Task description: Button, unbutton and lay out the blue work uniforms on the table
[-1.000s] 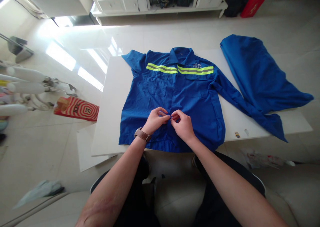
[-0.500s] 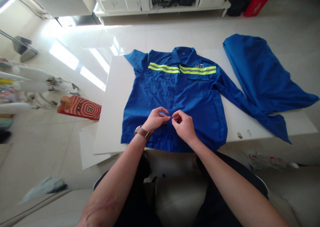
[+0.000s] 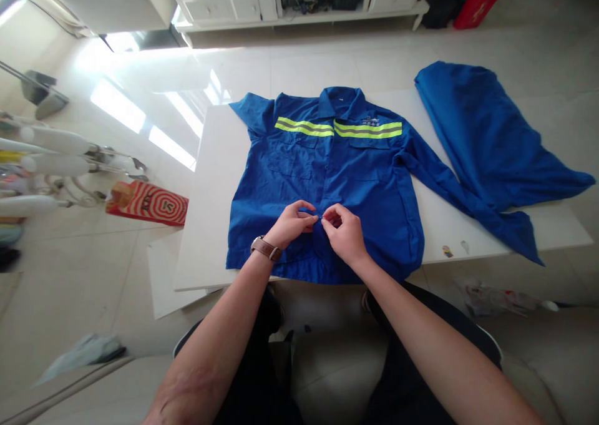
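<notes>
A blue work jacket with yellow-and-grey reflective bands lies front up, its collar pointing away from me. My left hand, with a brown-strapped watch on the wrist, pinches the jacket's front edge low on the placket. Close beside it, my right hand pinches the same edge from the other side. The fingertips of both hands nearly meet there; whatever small fastening lies between them is too small to make out. One sleeve stretches out to the right, while the left one is folded short.
The jacket lies on a low white table. Another blue garment is bunched at its right end, near two small stickers. A red-striped paper bag stands left of the table. Beyond the tiled floor is a white cabinet.
Both hands stay pinched at the same spot on the jacket front, with only slight finger movement. The whole view has shifted very slightly.
</notes>
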{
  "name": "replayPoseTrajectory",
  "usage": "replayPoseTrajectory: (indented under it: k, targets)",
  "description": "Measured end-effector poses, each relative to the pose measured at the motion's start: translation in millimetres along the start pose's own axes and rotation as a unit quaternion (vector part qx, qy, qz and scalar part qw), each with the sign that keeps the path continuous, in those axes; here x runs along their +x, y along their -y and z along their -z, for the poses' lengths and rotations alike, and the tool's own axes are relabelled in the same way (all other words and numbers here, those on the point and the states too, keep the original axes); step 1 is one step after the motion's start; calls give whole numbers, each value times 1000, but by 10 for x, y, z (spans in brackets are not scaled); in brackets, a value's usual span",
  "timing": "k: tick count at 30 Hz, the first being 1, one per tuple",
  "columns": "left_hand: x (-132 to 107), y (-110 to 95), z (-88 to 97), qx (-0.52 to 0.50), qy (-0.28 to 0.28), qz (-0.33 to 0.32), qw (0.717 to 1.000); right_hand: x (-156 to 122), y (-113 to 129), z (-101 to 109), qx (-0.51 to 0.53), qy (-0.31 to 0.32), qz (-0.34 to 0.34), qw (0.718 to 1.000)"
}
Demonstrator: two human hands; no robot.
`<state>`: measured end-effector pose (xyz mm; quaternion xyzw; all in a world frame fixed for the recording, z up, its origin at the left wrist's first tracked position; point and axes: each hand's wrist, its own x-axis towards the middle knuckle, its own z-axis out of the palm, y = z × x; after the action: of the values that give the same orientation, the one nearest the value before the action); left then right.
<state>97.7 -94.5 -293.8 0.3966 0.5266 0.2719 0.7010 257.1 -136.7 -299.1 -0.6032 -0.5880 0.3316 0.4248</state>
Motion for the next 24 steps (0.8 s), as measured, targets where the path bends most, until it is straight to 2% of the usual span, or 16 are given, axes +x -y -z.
replayPoseTrajectory:
  k: [13, 19, 24]
  targets:
    - [24, -3, -25, -68, -64, -22, 995, 54, -37, 22, -27, -4, -4, 1000]
    - [27, 1, -11, -84, -70, -24, 994, 43, -20, 44, -39, 9, 18, 999]
    - [29, 1, -12, -69, -53, -28, 996, 39, -49, 18, -39, 9, 11, 999]
